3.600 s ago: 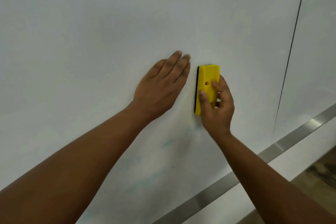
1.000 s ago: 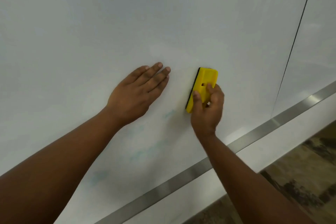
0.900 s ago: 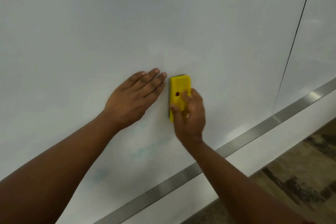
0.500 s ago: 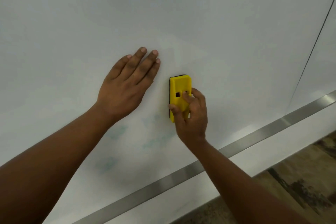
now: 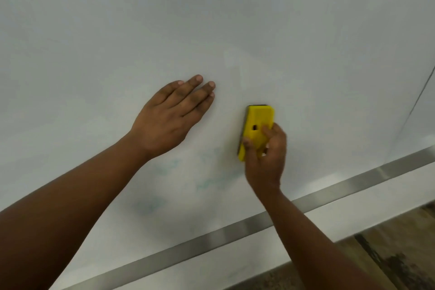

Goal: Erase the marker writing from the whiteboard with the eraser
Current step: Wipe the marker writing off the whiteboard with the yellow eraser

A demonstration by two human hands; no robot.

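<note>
White board surface fills nearly the whole view: the whiteboard (image 5: 235,19) runs down to a brushed metal rail (image 5: 235,231) that crosses from 7 o'clock to 3 o'clock, with a strip of mottled brown floor (image 5: 400,254) showing at 5 o'clock. Against half a second ago, the yellow eraser (image 5: 257,125) has slid away from the left hand (image 5: 169,117), so a clear gap of bare board now lies between them where they were close beside each other. The eraser also leans slightly, its top tipped toward 1 o'clock rather than standing straight. The faint green marker smears (image 5: 207,183) are still there, at 6 o'clock of the left hand and at 7 o'clock of the eraser.

The left hand lies flat on the board, palm down, fingers straight and pressed together, pointing toward 2 o'clock; its forearm comes in from 8 o'clock. The right hand (image 5: 266,160) grips the lower half of the eraser, thumb curled round its left edge and fingers curled over its face and right edge, holding its dark pad side against the board. The right forearm rises from 5 o'clock. Motion blur softens the right hand.
</note>
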